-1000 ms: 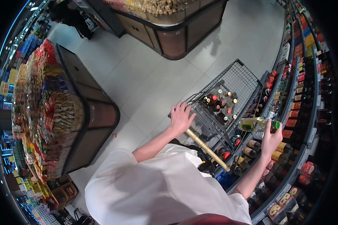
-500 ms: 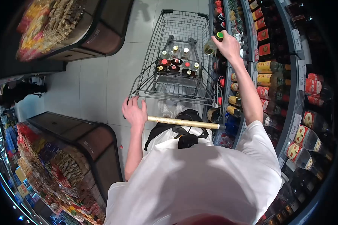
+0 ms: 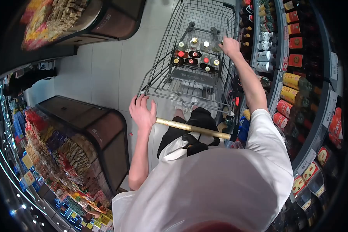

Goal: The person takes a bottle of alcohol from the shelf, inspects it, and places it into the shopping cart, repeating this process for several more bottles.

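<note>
My right hand (image 3: 231, 47) is at the right side of the wire shopping cart (image 3: 161, 63), fingers closed round the top of a clear bottle (image 3: 216, 46). Most of that bottle is hidden by the hand and the cart's wires. Several capped bottles (image 3: 193, 54) stand close together in the cart, some clear and some dark, with red, white and yellowish caps. Across the left end of the cart's gold handle bar (image 3: 193, 128) lies my left hand (image 3: 144, 112), its fingers stretched forward and apart.
Shelves of bottles (image 3: 294, 92) with price tags line the right side, close to the cart. Two brown display stands (image 3: 112, 135) with wrapped goods (image 3: 62, 158) are on the left. Pale floor tiles (image 3: 106, 69) run between. A dark-clothed person (image 3: 31, 81) is at far left.
My right hand has moved from beside the shelf to the cart, taking the green-capped bottle lower. The cart and shelves have shifted in view. My left hand stays at the handle bar.
</note>
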Motion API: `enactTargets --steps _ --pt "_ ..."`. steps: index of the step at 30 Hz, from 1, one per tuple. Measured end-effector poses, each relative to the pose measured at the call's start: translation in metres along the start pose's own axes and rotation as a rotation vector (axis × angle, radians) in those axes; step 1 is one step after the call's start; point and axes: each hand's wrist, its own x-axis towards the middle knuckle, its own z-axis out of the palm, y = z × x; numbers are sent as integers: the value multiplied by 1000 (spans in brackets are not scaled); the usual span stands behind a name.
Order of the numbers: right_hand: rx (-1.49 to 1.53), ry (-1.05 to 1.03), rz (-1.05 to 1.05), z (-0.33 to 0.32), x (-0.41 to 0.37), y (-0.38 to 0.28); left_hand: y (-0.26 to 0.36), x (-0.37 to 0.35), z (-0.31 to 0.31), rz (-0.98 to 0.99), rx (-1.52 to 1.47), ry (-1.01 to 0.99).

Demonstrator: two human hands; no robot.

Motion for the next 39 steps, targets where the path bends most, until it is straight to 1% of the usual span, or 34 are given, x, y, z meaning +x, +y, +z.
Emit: enactTargets --steps 1,5,11,22,27,33,35,39 --pt "-24 -34 0 9 3 3 1 0 1 6 7 2" --pt "-58 -58 5 38 10 3 0 1 1 16 26 -6" --pt "-28 -126 58 46 7 0 3 3 0 1 14 -14" --pt "-20 -88 92 75 1 -4 2 2 0 -6 8 -18" --pt "-4 -93 95 77 2 -10 3 2 0 -3 15 -18" --pt "-10 -159 78 67 7 -22 4 3 0 -1 6 -7" --pt "-43 -188 30 74 13 -22 4 3 0 -3 4 -5" --pt "-52 -180 18 80 12 -19 4 2 1 -9 0 -12"
